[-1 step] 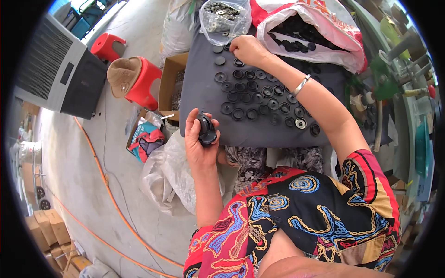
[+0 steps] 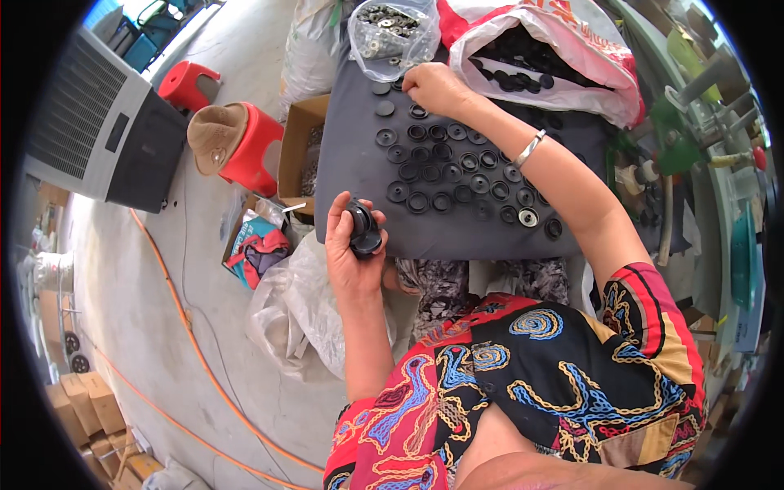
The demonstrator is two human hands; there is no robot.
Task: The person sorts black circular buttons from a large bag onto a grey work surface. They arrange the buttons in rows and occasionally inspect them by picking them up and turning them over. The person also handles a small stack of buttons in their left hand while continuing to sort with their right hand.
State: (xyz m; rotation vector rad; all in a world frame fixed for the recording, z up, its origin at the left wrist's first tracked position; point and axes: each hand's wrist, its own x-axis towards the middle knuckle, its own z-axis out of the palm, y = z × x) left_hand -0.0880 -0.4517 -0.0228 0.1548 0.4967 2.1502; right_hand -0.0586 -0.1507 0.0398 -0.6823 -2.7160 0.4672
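Note:
My left hand (image 2: 349,265) is closed round a few round black plastic caps (image 2: 364,240), held off the table's left front corner. Across the table, my right hand (image 2: 435,86) has its fingers pinched together and pointing down near the black discs at the far left. Whatever sits between those fingertips is hidden. Several black ring-shaped caps (image 2: 418,202) lie in loose rows over the grey tabletop (image 2: 359,175). One cap near the front holds a pale metallic disc (image 2: 528,217). Two flat discs (image 2: 385,108) lie just left of my right hand.
A clear bag of small metal parts (image 2: 392,37) stands at the far left of the table. Beside it, a red-and-white sack (image 2: 563,98) spills black caps. Left of the table are a cardboard box (image 2: 298,151), red stools (image 2: 255,155), a hat (image 2: 216,139) and an air cooler (image 2: 106,122).

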